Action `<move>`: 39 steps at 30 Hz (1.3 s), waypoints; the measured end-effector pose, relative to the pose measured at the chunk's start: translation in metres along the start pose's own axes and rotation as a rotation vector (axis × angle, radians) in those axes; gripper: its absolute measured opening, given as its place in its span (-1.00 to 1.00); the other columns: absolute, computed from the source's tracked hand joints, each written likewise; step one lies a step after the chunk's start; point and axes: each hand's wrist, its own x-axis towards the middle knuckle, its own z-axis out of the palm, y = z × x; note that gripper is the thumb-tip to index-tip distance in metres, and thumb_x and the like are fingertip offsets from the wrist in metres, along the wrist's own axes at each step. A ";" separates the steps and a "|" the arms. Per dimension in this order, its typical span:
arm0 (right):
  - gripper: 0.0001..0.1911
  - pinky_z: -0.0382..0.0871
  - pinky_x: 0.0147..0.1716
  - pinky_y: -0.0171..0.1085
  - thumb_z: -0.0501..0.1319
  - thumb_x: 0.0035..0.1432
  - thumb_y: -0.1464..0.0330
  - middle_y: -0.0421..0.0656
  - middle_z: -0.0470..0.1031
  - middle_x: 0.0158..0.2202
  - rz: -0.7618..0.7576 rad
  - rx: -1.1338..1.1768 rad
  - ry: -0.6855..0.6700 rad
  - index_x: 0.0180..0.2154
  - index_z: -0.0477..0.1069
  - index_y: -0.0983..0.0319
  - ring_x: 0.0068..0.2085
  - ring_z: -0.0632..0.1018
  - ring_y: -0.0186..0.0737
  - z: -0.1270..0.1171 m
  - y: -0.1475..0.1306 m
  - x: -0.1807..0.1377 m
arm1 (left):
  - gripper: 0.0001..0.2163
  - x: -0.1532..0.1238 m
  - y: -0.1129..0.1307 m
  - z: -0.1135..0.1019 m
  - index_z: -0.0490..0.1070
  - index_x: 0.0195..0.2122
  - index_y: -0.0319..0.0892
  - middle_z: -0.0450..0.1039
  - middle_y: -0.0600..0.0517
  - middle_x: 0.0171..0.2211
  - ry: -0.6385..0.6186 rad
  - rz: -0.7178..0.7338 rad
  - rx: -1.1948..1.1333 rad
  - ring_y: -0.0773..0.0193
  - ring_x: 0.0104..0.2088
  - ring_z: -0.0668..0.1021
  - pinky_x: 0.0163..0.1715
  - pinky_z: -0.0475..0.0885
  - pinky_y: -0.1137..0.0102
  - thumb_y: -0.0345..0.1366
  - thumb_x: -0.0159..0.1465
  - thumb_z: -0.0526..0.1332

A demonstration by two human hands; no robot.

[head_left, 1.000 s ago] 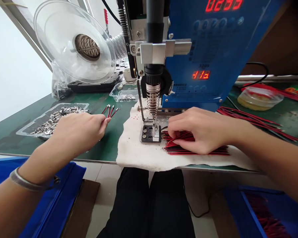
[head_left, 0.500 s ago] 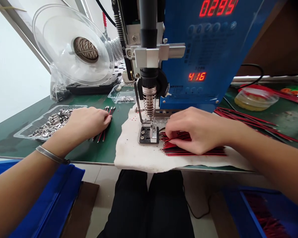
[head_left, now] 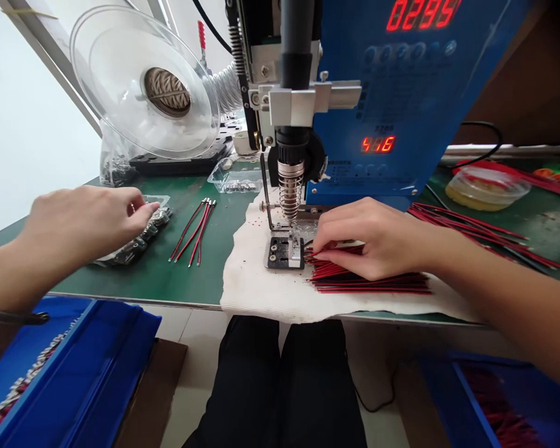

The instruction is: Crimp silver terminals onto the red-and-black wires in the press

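Note:
My left hand (head_left: 81, 221) hovers over a clear tray of small metal sleeves (head_left: 142, 233), fingers curled together in a pinch above them; what they hold, if anything, is hidden. A few finished red-and-black wires (head_left: 193, 227) lie loose on the green mat to its right. My right hand (head_left: 371, 239) rests on a bundle of red-and-black wires (head_left: 373, 283) on a white cloth (head_left: 261, 292), fingertips pinched on wire ends beside the small black fixture (head_left: 284, 252) under the machine's spring-tipped head (head_left: 290, 186).
A blue machine (head_left: 401, 93) with red digit displays stands behind. A clear plastic reel (head_left: 144, 87) sits at back left, a second clear tray (head_left: 236, 177) behind the cloth. More wires (head_left: 476, 230) and a lidded container (head_left: 488, 183) lie right. Blue bins (head_left: 74, 373) flank my knees.
My left hand let go of the few wires on the mat and moved left over the tray of metal sleeves. My right hand stayed on the bundle.

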 end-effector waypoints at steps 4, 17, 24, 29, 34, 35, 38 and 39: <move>-0.88 0.39 -0.33 -0.30 0.22 0.43 0.48 -0.10 0.59 -0.22 0.010 -0.108 0.084 -0.16 0.54 0.27 -0.28 0.58 -0.28 0.004 0.002 0.001 | -0.56 0.019 -0.037 0.025 0.56 0.03 -0.17 0.64 -0.10 -0.18 -0.068 0.004 -0.216 -0.01 -0.19 0.52 -0.24 0.30 0.30 0.00 0.43 0.03; -0.83 0.49 -0.18 -0.16 0.22 0.48 0.34 -0.07 0.56 -0.13 0.226 -0.067 0.183 -0.10 0.59 0.21 -0.20 0.59 -0.18 0.013 0.001 0.002 | -0.55 0.033 -0.056 0.038 0.63 -0.05 -0.13 0.69 0.04 -0.27 -0.225 -0.056 -0.360 0.01 -0.18 0.62 -0.21 0.36 0.36 0.04 0.24 0.17; -0.82 0.42 -0.23 -0.21 0.21 0.47 0.36 -0.08 0.56 -0.18 0.256 -0.049 0.156 -0.11 0.61 0.22 -0.22 0.58 -0.19 0.016 -0.005 0.005 | -0.60 0.021 -0.045 0.029 0.61 -0.02 -0.13 0.62 0.04 -0.35 -0.105 -0.104 -0.401 0.08 -0.28 0.58 -0.25 0.33 0.38 -0.07 0.24 0.15; -0.82 0.43 -0.25 -0.21 0.21 0.47 0.37 -0.08 0.58 -0.20 0.261 -0.061 0.155 -0.12 0.61 0.24 -0.23 0.58 -0.20 0.016 -0.006 0.005 | -0.62 -0.011 -0.003 0.010 0.63 -0.14 -0.08 0.58 0.04 -0.42 0.142 0.102 -0.575 0.15 -0.44 0.52 -0.33 0.31 0.34 0.02 0.26 0.15; -0.82 0.43 -0.25 -0.21 0.21 0.47 0.36 -0.07 0.60 -0.19 0.263 -0.064 0.155 -0.12 0.61 0.22 -0.23 0.59 -0.18 0.017 -0.007 0.005 | -0.66 -0.016 0.052 0.007 0.62 -0.15 -0.09 0.59 0.01 -0.48 0.161 0.362 -0.551 0.12 -0.43 0.55 -0.34 0.27 0.30 -0.08 0.35 0.09; -0.82 0.43 -0.26 -0.21 0.22 0.46 0.37 -0.07 0.60 -0.19 0.259 -0.067 0.155 -0.12 0.61 0.23 -0.24 0.59 -0.19 0.016 -0.007 0.005 | -0.66 -0.012 0.058 0.008 0.62 -0.14 -0.09 0.59 0.00 -0.48 0.139 0.361 -0.521 0.10 -0.43 0.56 -0.35 0.26 0.29 -0.09 0.35 0.09; -0.82 0.44 -0.26 -0.21 0.22 0.46 0.37 -0.08 0.59 -0.20 0.253 -0.072 0.153 -0.12 0.61 0.24 -0.25 0.59 -0.20 0.015 -0.008 0.005 | -0.63 0.005 0.064 0.010 0.63 -0.21 -0.11 0.61 -0.07 -0.44 0.084 0.336 -0.453 0.04 -0.41 0.57 -0.37 0.25 0.26 -0.04 0.36 0.08; -0.82 0.44 -0.26 -0.21 0.22 0.46 0.37 -0.08 0.59 -0.20 0.252 -0.073 0.152 -0.13 0.61 0.24 -0.25 0.59 -0.20 0.015 -0.008 0.005 | -0.61 0.013 0.063 0.010 0.64 -0.22 -0.11 0.62 -0.09 -0.42 0.088 0.318 -0.448 0.02 -0.39 0.58 -0.36 0.26 0.24 -0.01 0.35 0.07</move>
